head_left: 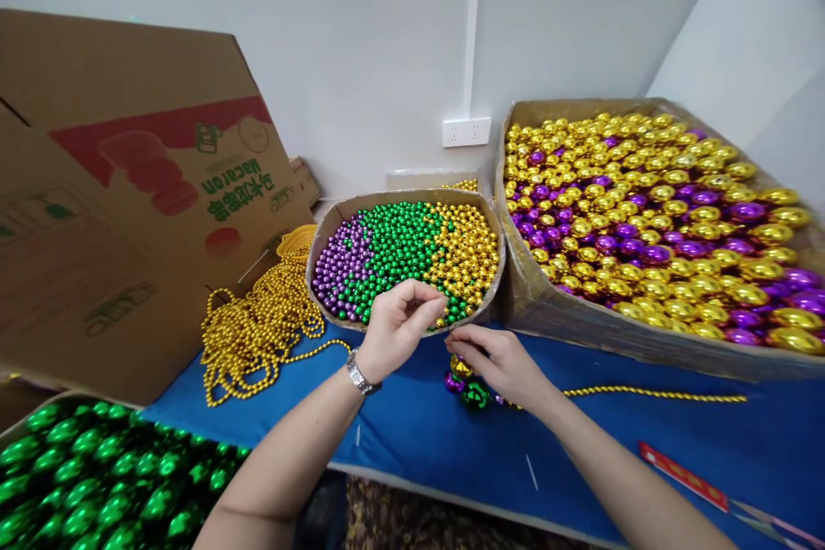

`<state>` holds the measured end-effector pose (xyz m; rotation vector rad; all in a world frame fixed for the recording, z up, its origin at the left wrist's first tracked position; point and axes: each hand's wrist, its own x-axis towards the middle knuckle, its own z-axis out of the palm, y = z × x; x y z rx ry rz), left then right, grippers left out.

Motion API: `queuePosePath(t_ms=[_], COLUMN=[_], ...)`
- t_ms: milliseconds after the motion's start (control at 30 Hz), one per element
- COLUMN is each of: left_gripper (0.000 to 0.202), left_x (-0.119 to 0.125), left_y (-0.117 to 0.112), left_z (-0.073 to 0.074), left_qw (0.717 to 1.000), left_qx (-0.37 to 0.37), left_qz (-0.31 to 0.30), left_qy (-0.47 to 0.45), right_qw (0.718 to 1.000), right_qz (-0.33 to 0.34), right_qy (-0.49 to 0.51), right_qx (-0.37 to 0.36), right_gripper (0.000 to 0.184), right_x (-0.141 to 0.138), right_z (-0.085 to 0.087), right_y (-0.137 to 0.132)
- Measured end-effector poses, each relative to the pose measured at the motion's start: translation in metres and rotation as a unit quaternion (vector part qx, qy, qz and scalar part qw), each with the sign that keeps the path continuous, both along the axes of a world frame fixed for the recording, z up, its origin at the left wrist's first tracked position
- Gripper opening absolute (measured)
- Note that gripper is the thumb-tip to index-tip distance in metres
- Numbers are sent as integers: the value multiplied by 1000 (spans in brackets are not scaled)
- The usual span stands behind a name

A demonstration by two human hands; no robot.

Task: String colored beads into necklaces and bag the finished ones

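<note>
Fingertips point(439, 307) of a worker's left hand point(396, 326) meet the thumb in a pinch, while the right hand point(499, 361) pinches close beside it; whatever lies in either grip is too fine to tell. Behind the hands rises a pale wall point(354, 60), and below them stretches a table covered in blue cloth point(418, 438). A brown carton point(70, 146) lettered "Macaron" stands tilted at left. At right, a large box point(554, 309) brims with shiny gold and purple balls. Green balls point(96, 481) fill the lower left corner. At center, just beyond the hands, a smaller box point(380, 199) holds purple, green and gold beads. A heap of gold bead strings point(258, 335) lies to its left, and a single gold strand point(663, 396) runs across the cloth at right, above a red strip point(683, 474). A bunch of gold, purple and green balls point(475, 394) sits directly under the right fingers, partly hidden; whether it hangs or rests cannot be told. A silver watch point(359, 374) circles the left wrist.
</note>
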<state>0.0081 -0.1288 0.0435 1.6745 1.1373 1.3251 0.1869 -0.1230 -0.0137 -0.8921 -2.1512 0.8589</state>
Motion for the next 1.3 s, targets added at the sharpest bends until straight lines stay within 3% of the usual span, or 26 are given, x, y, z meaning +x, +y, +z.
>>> queuePosePath(t_ms=[100, 200, 400, 600, 833, 1000, 1133, 1233, 1300], left_gripper=[18, 27, 39, 24, 27, 22, 22, 25, 27], left_x=[2, 10, 23, 23, 20, 18, 21, 23, 23], left_y=[-3, -9, -15, 0, 5, 0, 0, -1, -5], left_z=[-7, -27, -70, -84, -104, -103, -111, -124, -134], left_qw=[997, 984, 967, 958, 935, 953, 981, 986, 982], left_qx=[-10, -29, -116, -160, -251, -195, -116, -33, 18], left_qz=[26, 30, -121, -200, -174, -178, -156, -105, -101], left_qy=[-78, -174, -190, -132, -180, -148, 11, 124, 160], right_qw=[1000, 1000, 998, 997, 998, 998, 999, 995, 973], right_qz=[-4, -12, -37, -38, 0, 2, -20, -56, -111], right_qy=[-12, -25, -58, -67, -55, -30, 25, 87, 203], right_qx=[8, 14, 9, -9, -32, -49, -24, -10, 3], right_gripper=[20, 21, 21, 20, 20, 19, 19, 24, 20], right_x=[0, 0, -4, -12, -16, -20, -5, 29, 60], right_z=[5, 13, 22, 20, 17, 17, 45, 81, 103], right_y=[0, 3, 9, 24, 37, 30, 15, -2, -15])
